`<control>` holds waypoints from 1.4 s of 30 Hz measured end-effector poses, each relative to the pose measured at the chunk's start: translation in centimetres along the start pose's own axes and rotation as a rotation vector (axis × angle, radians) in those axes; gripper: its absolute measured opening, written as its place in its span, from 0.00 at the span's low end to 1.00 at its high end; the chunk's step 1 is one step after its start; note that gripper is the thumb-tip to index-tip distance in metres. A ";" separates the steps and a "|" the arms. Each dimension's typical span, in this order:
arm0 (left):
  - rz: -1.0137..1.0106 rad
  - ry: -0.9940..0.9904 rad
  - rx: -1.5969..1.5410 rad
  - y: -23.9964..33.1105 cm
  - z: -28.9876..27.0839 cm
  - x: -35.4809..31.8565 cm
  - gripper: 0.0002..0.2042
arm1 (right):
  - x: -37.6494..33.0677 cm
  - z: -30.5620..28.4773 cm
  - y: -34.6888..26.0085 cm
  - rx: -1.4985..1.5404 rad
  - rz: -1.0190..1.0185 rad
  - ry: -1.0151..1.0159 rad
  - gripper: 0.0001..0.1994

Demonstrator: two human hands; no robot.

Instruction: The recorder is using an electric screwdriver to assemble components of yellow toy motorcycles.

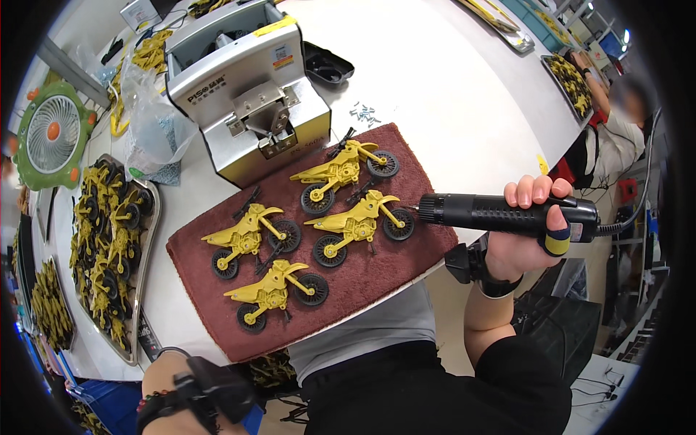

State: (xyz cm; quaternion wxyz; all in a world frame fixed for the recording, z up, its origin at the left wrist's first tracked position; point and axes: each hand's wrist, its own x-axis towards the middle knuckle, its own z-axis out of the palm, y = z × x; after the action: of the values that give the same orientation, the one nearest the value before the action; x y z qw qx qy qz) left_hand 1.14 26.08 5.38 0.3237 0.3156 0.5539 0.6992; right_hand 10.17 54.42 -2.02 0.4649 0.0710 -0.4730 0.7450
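Note:
My right hand (518, 250) is closed round a black electric screwdriver (467, 212), which lies level and has a cord at its rear end. Its bit reaches the front wheel of a yellow toy motorcycle (355, 228); whether it touches cannot be made out. Several such toy motorcycles with black wheels lie on their sides on a brown towel (370, 304). Two are on the left, and another toy motorcycle (341, 170) is behind the one by the bit. At the lower left, my left forearm (163, 373) shows with a dark wrist device, its hand out of sight.
Behind the towel stands a silver machine (250, 130), with small loose screws (365, 114) beside it. On the left are a metal tray (148, 254) heaped with toy motorcycles, a plastic bag (148, 145) and a green fan (54, 134). Another person (612, 134) works at the far right.

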 end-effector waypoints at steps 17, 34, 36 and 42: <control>0.163 -0.092 -0.143 0.6 0.4 -1.0 0.09 | -0.3 -0.1 0.0 -0.009 -0.019 0.006 0.13; 0.326 -0.181 -0.273 1.6 0.3 -1.9 0.09 | -0.4 0.0 -0.1 -0.007 -0.010 -0.012 0.13; 0.344 -0.228 -0.291 1.6 0.3 -1.3 0.10 | -0.5 0.1 0.2 -0.007 0.000 -0.009 0.13; 0.388 -0.365 -0.360 1.7 0.2 0.0 0.11 | -0.4 0.5 0.2 -0.009 0.009 -0.014 0.14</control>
State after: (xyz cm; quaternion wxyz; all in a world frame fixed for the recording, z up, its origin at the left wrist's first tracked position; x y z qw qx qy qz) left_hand 1.08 25.91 7.05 0.3288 0.4730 0.2834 0.7667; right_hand 10.06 53.78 -2.15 0.4586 0.0720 -0.4800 0.7444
